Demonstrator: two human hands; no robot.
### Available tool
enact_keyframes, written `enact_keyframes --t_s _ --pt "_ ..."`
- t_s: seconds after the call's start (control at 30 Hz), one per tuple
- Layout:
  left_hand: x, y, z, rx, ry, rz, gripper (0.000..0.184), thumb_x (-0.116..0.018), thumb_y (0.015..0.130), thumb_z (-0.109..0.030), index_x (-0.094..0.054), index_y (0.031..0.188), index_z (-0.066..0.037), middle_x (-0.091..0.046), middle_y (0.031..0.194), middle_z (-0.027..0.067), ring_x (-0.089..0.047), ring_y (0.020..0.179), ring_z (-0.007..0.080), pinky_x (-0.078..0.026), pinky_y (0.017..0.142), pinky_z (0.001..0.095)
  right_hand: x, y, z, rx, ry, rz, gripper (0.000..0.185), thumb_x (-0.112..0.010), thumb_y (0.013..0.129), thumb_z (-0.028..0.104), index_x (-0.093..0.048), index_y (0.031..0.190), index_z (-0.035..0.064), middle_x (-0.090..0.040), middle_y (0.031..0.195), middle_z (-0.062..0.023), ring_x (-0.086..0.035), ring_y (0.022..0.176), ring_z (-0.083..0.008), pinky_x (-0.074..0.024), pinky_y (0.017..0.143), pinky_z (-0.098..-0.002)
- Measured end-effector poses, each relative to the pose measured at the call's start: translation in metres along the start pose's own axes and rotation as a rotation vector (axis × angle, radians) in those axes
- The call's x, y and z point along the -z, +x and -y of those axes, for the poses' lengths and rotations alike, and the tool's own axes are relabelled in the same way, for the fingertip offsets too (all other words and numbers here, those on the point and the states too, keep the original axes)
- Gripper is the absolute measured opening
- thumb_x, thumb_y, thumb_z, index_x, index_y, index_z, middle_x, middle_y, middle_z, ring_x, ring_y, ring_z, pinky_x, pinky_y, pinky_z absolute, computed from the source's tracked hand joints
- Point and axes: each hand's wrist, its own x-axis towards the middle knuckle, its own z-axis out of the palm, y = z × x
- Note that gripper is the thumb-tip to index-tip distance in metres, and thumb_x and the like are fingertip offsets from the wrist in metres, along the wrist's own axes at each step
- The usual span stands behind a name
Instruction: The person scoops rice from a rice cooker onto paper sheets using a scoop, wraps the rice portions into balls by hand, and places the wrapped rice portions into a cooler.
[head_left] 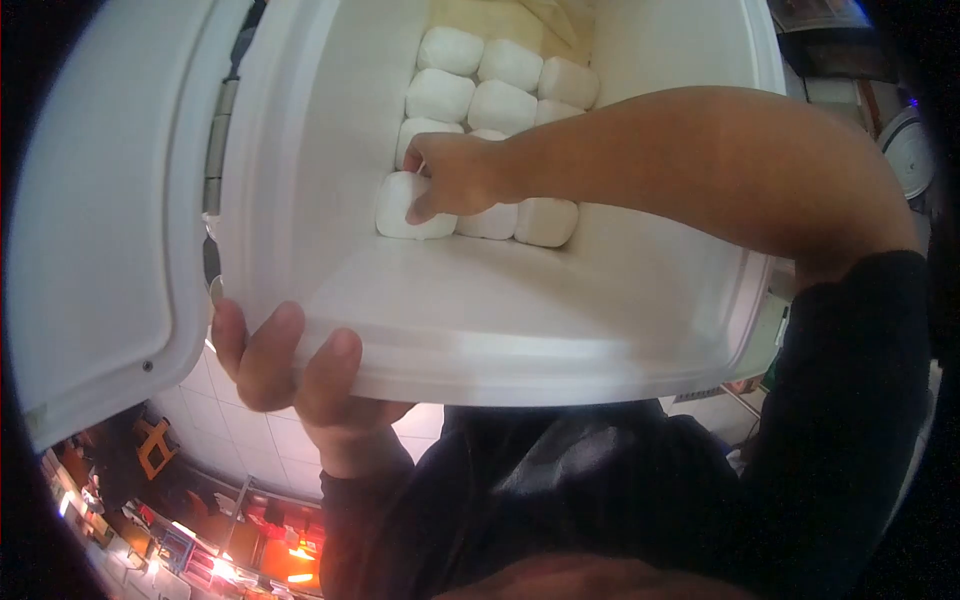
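Note:
Inside a deep white cooler box lie several white rounded blocks in rows; their material is not clear. My right hand reaches in from the right, thumb and fingers pinched over the edge of the nearest left white rounded block. That block sits by the near end of the rows, and my wrist and forearm cover some of the others. My left hand is wrapped round the box's near left rim, its fingertips showing on the outer edge and the thumb hidden.
The box's hinged lid hangs open at the left. Yellowish cloth or paper lies at the box's far end. Below left are a tiled floor and a wooden stool. A round metal item stands at the far right.

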Motion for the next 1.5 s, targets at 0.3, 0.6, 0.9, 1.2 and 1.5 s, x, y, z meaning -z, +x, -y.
enact_keyframes --t_s 0.3,0.6,0.9,1.2,1.5 --pt "-0.004 0.001 -0.003 -0.068 0.062 -0.058 0.061 -0.053 0.09 -0.063 -0.037 0.132 -0.021 -0.04 0.117 0.0068 -0.038 0.123 0.029 -0.031 0.111 0.0578 -0.008 0.014 0.007 0.035 -0.243 -0.107 0.039 -0.077 0.078 0.026 -0.067 0.104 -0.0013 -0.067 0.105 -0.0204 -0.064 0.102 -0.0323 -0.0516 0.087 -0.0429" --pt "0.029 -0.011 0.017 -0.063 -0.254 0.116 0.078 -0.056 0.088 -0.064 -0.048 0.135 -0.002 -0.047 0.138 0.0222 -0.035 0.136 0.0438 -0.027 0.111 0.0597 0.043 -0.188 0.022 0.729 0.078 -0.775 0.026 -0.068 0.081 0.024 -0.071 0.094 0.0008 -0.069 0.084 -0.0167 -0.068 0.08 -0.0287 -0.0533 0.076 -0.0382" --pt "0.03 -0.013 -0.157 -0.361 -0.881 0.593 0.027 -0.077 0.073 -0.013 -0.067 0.097 -0.007 -0.063 0.115 0.0092 -0.056 0.111 0.0375 -0.043 0.096 0.0506 -0.144 -0.389 -0.31 0.07 1.036 -1.877 0.014 -0.064 0.09 0.007 -0.062 0.104 0.0039 -0.06 0.085 -0.0009 -0.055 0.075 -0.0097 -0.0455 0.068 -0.0238" --pt "-0.171 -0.135 -0.372 -0.492 -0.426 1.009 0.08 -0.062 0.088 -0.046 -0.032 0.151 -0.007 -0.022 0.16 0.0182 -0.02 0.147 0.0355 -0.018 0.118 0.0547 -0.172 -0.601 -0.616 -0.76 -0.134 -2.135 0.067 -0.073 0.078 0.017 -0.046 0.137 -0.0008 -0.05 0.131 -0.0234 -0.044 0.126 -0.0371 -0.0347 0.107 -0.0462" --pt "-0.188 -0.145 -0.402 -0.286 -0.266 1.199 0.111 -0.084 0.063 -0.052 -0.032 0.151 -0.009 -0.015 0.162 0.0169 -0.01 0.15 0.0347 -0.012 0.118 0.0591 -0.108 -0.613 -0.579 -0.098 0.204 -2.036 0.07 -0.069 0.078 0.005 -0.04 0.142 -0.0004 -0.057 0.122 -0.0226 -0.054 0.121 -0.0364 -0.0427 0.102 -0.0394"
